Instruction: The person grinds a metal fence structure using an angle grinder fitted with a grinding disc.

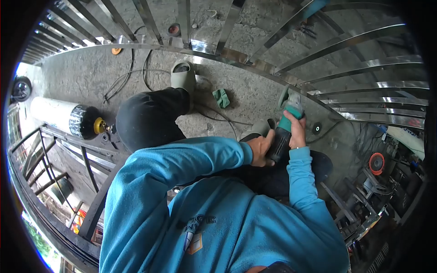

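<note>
A gas cylinder (63,117) is laid on the concrete floor (91,77) at left, with cables (144,73) and a green rag (221,98) shown mid-floor. An angle grinder (284,123) is gripped by the left hand (260,149) and right hand (298,132), its head held at the curved steel rail (255,61).

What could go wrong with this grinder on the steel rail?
The right hand, bare, grips the angle grinder close to its disc; a kickback on the steel rail might cut it. Loose cables lie by the feet and might snag.
</note>
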Demonstrator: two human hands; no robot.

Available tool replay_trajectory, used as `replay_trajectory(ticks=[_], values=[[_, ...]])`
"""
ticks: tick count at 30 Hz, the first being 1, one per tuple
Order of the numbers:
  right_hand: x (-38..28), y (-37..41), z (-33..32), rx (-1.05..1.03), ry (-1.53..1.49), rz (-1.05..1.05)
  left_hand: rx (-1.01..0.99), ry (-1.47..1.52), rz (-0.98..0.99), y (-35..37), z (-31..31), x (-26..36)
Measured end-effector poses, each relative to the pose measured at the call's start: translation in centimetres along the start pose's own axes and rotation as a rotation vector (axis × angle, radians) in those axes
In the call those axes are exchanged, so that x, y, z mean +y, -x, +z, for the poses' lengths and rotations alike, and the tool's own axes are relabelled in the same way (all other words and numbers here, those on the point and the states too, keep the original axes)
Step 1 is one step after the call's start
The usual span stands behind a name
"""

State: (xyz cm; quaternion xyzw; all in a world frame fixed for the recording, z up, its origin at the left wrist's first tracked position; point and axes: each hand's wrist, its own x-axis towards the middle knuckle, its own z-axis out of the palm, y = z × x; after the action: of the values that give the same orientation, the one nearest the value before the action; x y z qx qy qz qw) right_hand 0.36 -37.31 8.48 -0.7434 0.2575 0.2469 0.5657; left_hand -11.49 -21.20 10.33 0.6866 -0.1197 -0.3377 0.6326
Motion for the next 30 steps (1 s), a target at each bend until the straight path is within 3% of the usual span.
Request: replay_trajectory(ticks=[2, 4, 5, 6, 7, 8, 10, 11, 13, 14, 17, 20, 21, 28, 30], values=[[-0.7, -0.7, 0.7, 0.032, 0.119, -0.127, 0.065, 0.222, -0.155, -0.5, 0.4, 0.9], [-1.2, -2.0, 1.1, -0.090, 0.417, -0.342, 0.125, 0.314, -0.188, -1.9, 1.3, 0.4], [-1.4, -2.8, 1.6, -0.088, 0.427, -0.341, 0.257, 0.609, -0.327, -3.0, 1.2, 0.0], [-1.6, -3.6, 2.4, -0.077, 0.618, -0.469, 0.386, 0.905, -0.470, -4.0, 1.1, -0.6], [-1.7, -4.1, 3.1, -0.070, 0.808, -0.599, 0.458, 1.002, -0.404, -5.5, 1.6, -2.1], [-2.9, -3.3, 4.5, -0.168, 0.742, -0.549, 0.474, 1.178, -0.217, -8.0, 2.6, -5.0], [-3.6, -3.6, 6.9, -0.244, 0.776, -0.521, 0.493, 1.325, -0.178, -8.0, 0.3, -4.5], [-3.9, -3.7, 8.0, -0.258, 0.809, -0.496, 0.497, 1.330, -0.174, -7.9, -0.7, -4.2], [-4.4, -3.7, 10.2, -0.280, 0.873, -0.541, 0.825, 1.167, -0.127, -8.3, -2.1, -4.4], [-4.4, -4.0, 11.0, -0.291, 0.886, -0.570, 0.826, 1.170, -0.124, -8.6, -2.7, -4.8], [-4.5, -4.8, 12.9, -0.319, 0.924, -0.612, 1.031, 1.118, -0.263, -10.1, -3.4, -6.7], [-4.6, -4.8, 14.1, -0.281, 0.950, -0.506, 0.942, 1.165, -0.202, -7.3, -5.4, -4.3], [-4.7, -4.6, 14.3, -0.282, 0.957, -0.489, 0.981, 1.113, -0.428, -7.4, -6.0, -4.1], [-3.9, -5.3, 14.6, -0.212, 0.931, -0.510, 0.879, 0.982, -0.628, -6.4, -7.4, -3.4], [-3.9, -5.2, 14.7, -0.245, 0.906, -0.510, 0.962, 0.998, -0.636, -6.3, -7.4, -3.1]])
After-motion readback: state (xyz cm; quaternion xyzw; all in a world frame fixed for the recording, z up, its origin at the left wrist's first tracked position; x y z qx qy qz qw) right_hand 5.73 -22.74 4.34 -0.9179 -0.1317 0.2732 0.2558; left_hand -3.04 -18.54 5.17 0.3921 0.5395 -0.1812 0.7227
